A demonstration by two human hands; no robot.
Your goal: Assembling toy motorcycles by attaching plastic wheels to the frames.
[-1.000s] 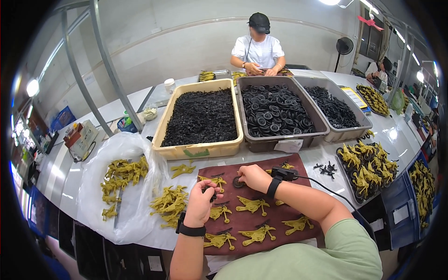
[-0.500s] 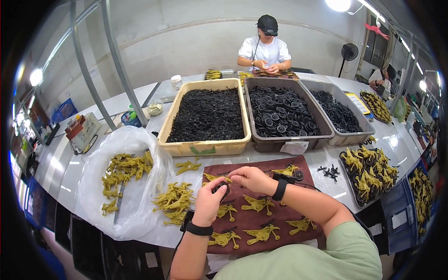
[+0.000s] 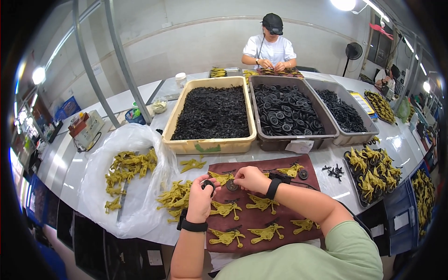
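My left hand is closed around a black wheel, held between thumb and fingers above the left edge of the maroon mat. My right hand is bent down to the mat's far part, its fingertips pinched at the edge of another black wheel. That wheel lies against a yellow plastic part. Rows of similar yellow parts with thin black pieces on them lie nearer to me. At the mat's far right, a further yellow part has a loose wheel beside it.
Behind the mat stand a cream bin of small black pieces, a brown bin of wheels and a grey bin. Yellow parts fill a plastic bag at left and a tray at right. A co-worker sits opposite.
My hands have moved apart. The left drew back left with its wheel; the right lowered to the mat, where a yellow part and wheel now lie. The view shifted slightly.
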